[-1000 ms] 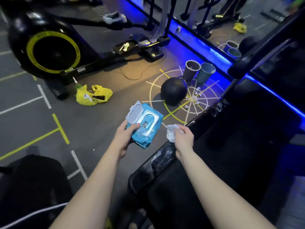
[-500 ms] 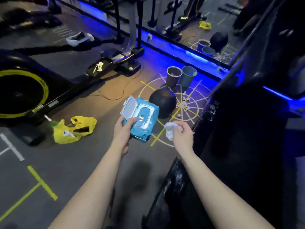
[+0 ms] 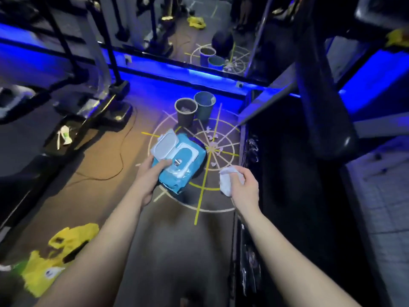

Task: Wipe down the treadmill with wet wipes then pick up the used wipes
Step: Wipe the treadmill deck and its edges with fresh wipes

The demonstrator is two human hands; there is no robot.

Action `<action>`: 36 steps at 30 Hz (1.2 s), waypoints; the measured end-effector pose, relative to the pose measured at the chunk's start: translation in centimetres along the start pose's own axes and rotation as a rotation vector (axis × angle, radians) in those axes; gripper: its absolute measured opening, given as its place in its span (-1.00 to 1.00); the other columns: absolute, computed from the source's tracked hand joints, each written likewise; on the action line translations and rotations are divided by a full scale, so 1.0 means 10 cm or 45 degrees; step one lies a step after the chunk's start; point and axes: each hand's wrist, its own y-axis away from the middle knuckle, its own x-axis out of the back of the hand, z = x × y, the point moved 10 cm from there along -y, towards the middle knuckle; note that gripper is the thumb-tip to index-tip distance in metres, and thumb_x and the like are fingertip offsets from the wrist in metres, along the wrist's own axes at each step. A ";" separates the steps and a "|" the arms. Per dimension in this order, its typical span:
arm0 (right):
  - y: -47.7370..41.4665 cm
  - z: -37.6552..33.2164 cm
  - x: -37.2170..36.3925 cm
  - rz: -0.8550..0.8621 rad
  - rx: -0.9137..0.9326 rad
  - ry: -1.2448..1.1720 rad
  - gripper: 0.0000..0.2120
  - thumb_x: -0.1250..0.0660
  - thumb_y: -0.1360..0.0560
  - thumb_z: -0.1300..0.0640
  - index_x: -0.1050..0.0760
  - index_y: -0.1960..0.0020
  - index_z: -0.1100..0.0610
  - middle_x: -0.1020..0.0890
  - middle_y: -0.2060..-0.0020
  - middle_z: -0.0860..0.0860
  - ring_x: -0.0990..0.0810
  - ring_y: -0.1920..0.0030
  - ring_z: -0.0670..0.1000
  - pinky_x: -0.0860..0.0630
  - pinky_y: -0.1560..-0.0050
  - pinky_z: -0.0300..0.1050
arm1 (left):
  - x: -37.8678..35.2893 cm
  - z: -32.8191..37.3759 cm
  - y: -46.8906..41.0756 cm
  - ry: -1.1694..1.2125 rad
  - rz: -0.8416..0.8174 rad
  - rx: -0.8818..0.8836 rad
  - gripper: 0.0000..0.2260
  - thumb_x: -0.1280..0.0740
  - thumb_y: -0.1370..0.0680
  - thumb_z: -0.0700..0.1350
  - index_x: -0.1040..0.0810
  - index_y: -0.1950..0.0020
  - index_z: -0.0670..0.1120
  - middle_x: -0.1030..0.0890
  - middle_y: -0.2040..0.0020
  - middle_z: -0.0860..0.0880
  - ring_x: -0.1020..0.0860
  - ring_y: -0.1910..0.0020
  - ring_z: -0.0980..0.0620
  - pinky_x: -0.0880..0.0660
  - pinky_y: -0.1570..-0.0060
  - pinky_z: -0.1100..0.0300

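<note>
Now, left hand [image 3: 148, 176] gripping wipes pack [image 3: 182, 161], right hand [image 3: 246, 187] clutching crumpled wipe [image 3: 227, 183]

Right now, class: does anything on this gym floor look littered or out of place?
Small pale scraps lie scattered at the middle of the painted circle, near the two bins but not in them. A crumpled yellow bag lies loose on the floor at lower left.
</note>
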 end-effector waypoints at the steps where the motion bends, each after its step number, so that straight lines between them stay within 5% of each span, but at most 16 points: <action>1: -0.17 -0.03 0.01 0.036 -0.015 0.017 -0.79 -0.28 -0.51 0.31 -0.66 -0.02 0.15 -0.67 0.27 0.02 -0.60 0.31 -0.01 -0.49 0.33 -0.15 | -0.11 0.06 -0.21 -0.011 -0.003 -0.013 -0.65 -0.39 -0.61 -0.28 -0.55 -0.40 -0.10 -0.72 -0.18 -0.11 -0.72 -0.01 -0.04 -0.68 0.02 0.17; 7: -1.34 0.13 -0.02 0.224 -0.089 0.001 -0.73 -0.36 -0.36 0.06 -0.69 0.00 0.11 -0.67 0.27 0.07 -0.61 0.24 0.10 -0.51 0.18 -0.01 | -0.53 0.48 -1.56 -0.074 0.101 -0.078 -0.78 -0.41 -0.60 -0.30 -0.60 -0.22 -0.11 -0.72 -0.02 -0.06 -0.71 0.23 0.14 -0.63 0.25 0.27; 12: -2.60 -0.04 -0.39 0.402 -0.113 0.108 -0.88 -0.32 -0.58 0.28 -0.65 0.03 0.23 -0.64 0.20 0.12 -0.56 0.15 0.07 -0.43 0.22 -0.34 | -0.37 1.15 -2.98 -0.264 0.123 -0.089 -0.90 -0.40 -0.61 -0.28 -0.60 -0.06 -0.09 -0.70 0.06 -0.08 -0.67 0.28 0.10 -0.61 0.30 0.22; 15: -3.29 -0.22 -0.78 0.418 -0.106 0.155 -0.88 -0.33 -0.56 0.19 -0.66 0.02 0.13 -0.67 0.16 0.14 -0.60 0.11 0.13 -0.47 0.08 -0.08 | -0.45 1.66 -3.80 -0.444 -0.032 -0.121 -0.88 -0.43 -0.59 -0.30 -0.57 -0.03 -0.11 -0.69 0.15 -0.06 -0.63 0.35 0.18 -0.57 0.29 0.24; 20: -4.20 -0.70 -1.12 0.492 -0.114 0.119 -0.88 -0.28 -0.56 0.34 -0.60 0.06 0.31 -0.54 0.33 0.19 -0.52 0.30 -0.09 -0.40 0.24 -0.20 | -0.86 2.04 -4.95 -0.505 -0.236 -0.079 -0.78 -0.47 -0.53 -0.20 -0.59 -0.16 -0.13 -0.74 0.16 0.07 -0.66 0.26 0.17 -0.60 0.23 0.29; 23: -4.64 -0.80 -1.12 0.606 -0.150 0.139 -0.85 -0.30 -0.56 0.30 -0.63 0.06 0.17 -0.57 0.34 0.09 -0.50 0.37 -0.12 -0.37 0.37 -0.37 | -1.31 2.01 -5.65 -0.492 -0.341 0.026 -0.61 -0.49 -0.42 -0.09 -0.62 -0.21 -0.20 -0.76 0.06 -0.08 -0.67 0.20 0.04 -0.61 0.18 0.19; 25: -4.90 -0.70 -1.09 0.685 -0.186 0.172 -0.88 -0.35 -0.55 0.17 -0.63 0.12 0.03 -0.62 0.33 0.01 -0.52 0.31 -0.06 -0.42 0.26 -0.25 | -1.67 1.94 -6.15 -0.513 -0.420 0.079 -0.44 -0.52 -0.33 0.00 -0.61 -0.26 -0.23 -0.72 -0.05 -0.22 -0.63 0.09 -0.09 -0.58 0.09 0.11; 28: -5.21 -0.47 -1.12 0.802 -0.230 0.138 -0.86 -0.36 -0.55 0.18 -0.64 0.12 -0.01 -0.66 0.32 -0.01 -0.56 0.32 -0.07 -0.49 0.21 -0.18 | -2.28 1.78 -6.89 -0.552 -0.556 0.159 -0.62 -0.50 -0.51 -0.14 -0.58 -0.30 -0.22 -0.69 -0.06 -0.19 -0.65 0.15 -0.09 -0.61 0.26 0.20; 32: -5.35 -0.22 -1.32 1.006 -0.365 0.009 -0.86 -0.33 -0.60 0.19 -0.64 0.09 0.15 -0.63 0.32 0.07 -0.53 0.43 -0.12 -0.48 0.38 -0.24 | -2.91 1.73 -7.60 -0.610 -0.725 0.272 -0.57 -0.52 -0.49 -0.12 -0.58 -0.35 -0.14 -0.71 -0.20 -0.16 -0.70 -0.11 -0.17 -0.62 -0.17 -0.10; 34: -5.41 -0.26 -1.42 1.060 -0.399 -0.064 -0.83 -0.31 -0.61 0.22 -0.62 0.12 0.21 -0.60 0.35 0.05 -0.49 0.46 -0.15 -0.45 0.44 -0.28 | -3.19 1.81 -7.80 -0.691 -0.791 0.304 -0.47 -0.55 -0.38 -0.02 -0.59 -0.33 -0.08 -0.73 -0.18 -0.09 -0.71 -0.13 -0.14 -0.62 -0.20 -0.11; 36: -5.43 -0.37 -1.44 1.115 -0.404 -0.055 -0.81 -0.30 -0.60 0.21 -0.62 0.16 0.15 -0.61 0.39 -0.02 -0.51 0.45 -0.15 -0.45 0.38 -0.23 | -3.51 1.86 -7.88 -0.717 -0.859 0.331 -0.58 -0.51 -0.50 -0.10 -0.58 -0.34 -0.09 -0.72 -0.19 -0.08 -0.72 -0.08 -0.11 -0.68 -0.08 0.00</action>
